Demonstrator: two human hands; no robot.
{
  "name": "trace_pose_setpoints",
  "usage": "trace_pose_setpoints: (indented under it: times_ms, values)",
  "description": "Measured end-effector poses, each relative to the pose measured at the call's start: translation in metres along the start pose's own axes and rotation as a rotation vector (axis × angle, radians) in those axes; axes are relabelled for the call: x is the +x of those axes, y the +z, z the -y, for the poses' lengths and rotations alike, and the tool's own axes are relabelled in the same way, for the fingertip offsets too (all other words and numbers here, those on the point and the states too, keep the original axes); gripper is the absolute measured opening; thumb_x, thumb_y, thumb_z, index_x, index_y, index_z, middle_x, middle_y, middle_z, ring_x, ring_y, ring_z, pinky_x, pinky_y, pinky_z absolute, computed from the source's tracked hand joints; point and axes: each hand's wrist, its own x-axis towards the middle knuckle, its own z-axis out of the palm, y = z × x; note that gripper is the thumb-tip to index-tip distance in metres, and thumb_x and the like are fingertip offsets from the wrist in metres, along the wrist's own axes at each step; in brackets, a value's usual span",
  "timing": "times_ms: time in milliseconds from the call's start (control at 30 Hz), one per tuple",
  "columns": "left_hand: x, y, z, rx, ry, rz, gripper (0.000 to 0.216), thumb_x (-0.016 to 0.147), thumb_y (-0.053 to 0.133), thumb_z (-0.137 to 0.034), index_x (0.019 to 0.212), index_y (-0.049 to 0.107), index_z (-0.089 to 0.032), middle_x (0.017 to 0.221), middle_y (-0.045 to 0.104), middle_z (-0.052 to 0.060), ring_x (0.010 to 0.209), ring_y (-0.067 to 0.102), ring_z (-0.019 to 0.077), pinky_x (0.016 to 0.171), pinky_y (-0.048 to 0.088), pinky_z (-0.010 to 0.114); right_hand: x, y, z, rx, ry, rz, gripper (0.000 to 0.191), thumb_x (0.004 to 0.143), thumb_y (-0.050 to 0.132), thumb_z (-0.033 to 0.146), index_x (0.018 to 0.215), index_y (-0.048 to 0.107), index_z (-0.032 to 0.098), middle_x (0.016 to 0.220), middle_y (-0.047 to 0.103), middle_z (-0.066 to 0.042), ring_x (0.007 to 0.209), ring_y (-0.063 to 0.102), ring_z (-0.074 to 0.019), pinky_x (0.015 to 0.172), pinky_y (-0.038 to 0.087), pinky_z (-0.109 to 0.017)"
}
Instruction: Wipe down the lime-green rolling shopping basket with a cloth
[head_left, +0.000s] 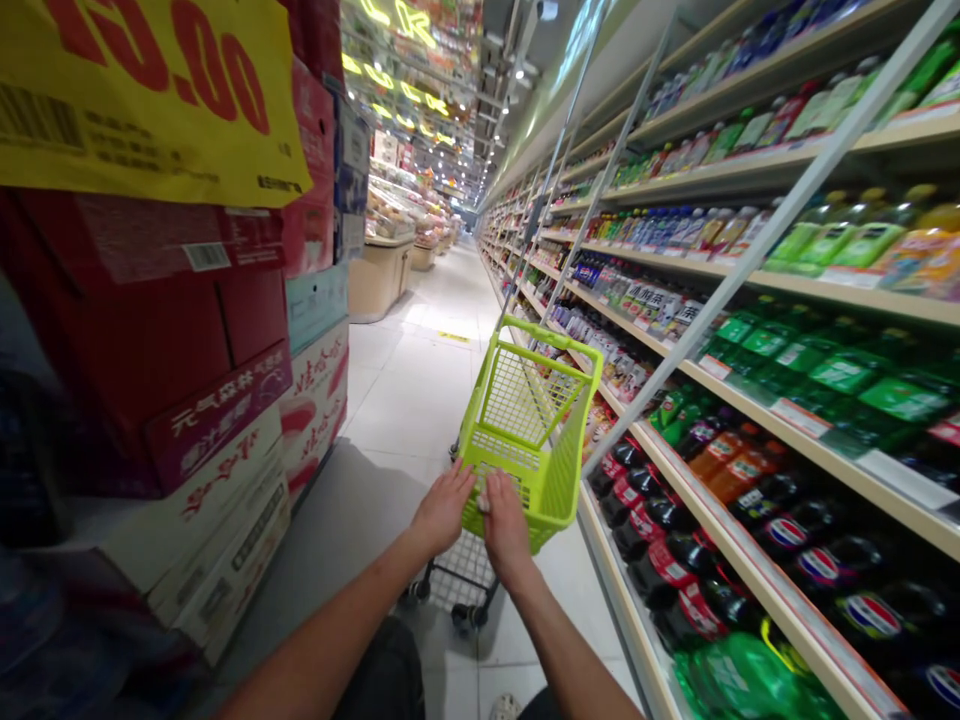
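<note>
Hands: two, both bare. Cart: one. Left hand [442,510] and right hand [504,520] rest side by side at the near end of the lime-green basket [562,480], a narrow gap between them. Fingers are extended forward and slightly bent; whether they close around the rim cannot be told. Both forearms reach forward and converge, wrists above the basket's near edge.

Basket sits on a dark wheeled frame, in the aisle directly ahead of the person, near the right-hand shelving [757,420]. Inside the basket: one slanted lattice panel [517,395]. Beneath: a wire rack [466,575]. Near-side wheels [470,616]: at least two visible.

Shelving, right, several tiers. Lowest tier: dark bottles with red labels [667,560], plus one large green bottle [742,670] at the near end. Next tier up: orange bottles [724,455] and at least four dark bottles with round labels [821,567]. Above these, a row of green bottles [847,370].

Left side: stacked cartons [225,420], exact count obscured; one yellow price sign [150,165] hangs over them. One shoe [507,708] shows at bottom.
</note>
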Motion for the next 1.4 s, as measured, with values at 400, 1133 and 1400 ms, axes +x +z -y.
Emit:
trace_pose_setpoints:
  times_ms: [400, 1133, 1400]
  values:
    - [0.007, 0.007, -0.012, -0.084, 0.025, 0.008, 0.054, 0.074, 0.031, 0.000, 0.127, 0.036, -0.008, 0.141, 0.029, 0.010, 0.134, 0.006, 0.0167, 0.109, 0.019, 0.034, -0.033, -0.050, -0.043, -0.092, 0.050, -0.089, 0.046, 0.082, 0.033, 0.007, 0.126, 0.043, 0.017, 0.130, 0.043, -0.014, 0.127, 0.030, -0.0226, 0.097, 0.034, -0.049]
    - [0.001, -0.015, -0.029, 0.118, 0.030, 0.127, 0.060, 0.072, 0.030, 0.003, 0.129, 0.033, -0.014, 0.142, 0.028, 0.008, 0.132, 0.019, 0.0190, 0.105, 0.023, 0.045, -0.041, -0.054, -0.054, -0.067, -0.018, -0.082, 0.042, 0.083, 0.033, 0.007, 0.119, 0.051, 0.019, 0.128, 0.047, -0.010, 0.128, 0.027, -0.0194, 0.099, 0.033, -0.046]
    - [0.005, -0.011, -0.022, 0.024, 0.105, 0.096, 0.056, 0.072, 0.035, -0.002, 0.127, 0.037, -0.011, 0.139, 0.033, 0.011, 0.130, 0.024, 0.0172, 0.106, 0.025, 0.035, -0.023, -0.046, -0.022, -0.014, -0.022, -0.117, 0.041, 0.082, 0.034, 0.006, 0.117, 0.052, 0.017, 0.127, 0.048, -0.012, 0.126, 0.031, -0.0189, 0.097, 0.037, -0.043]
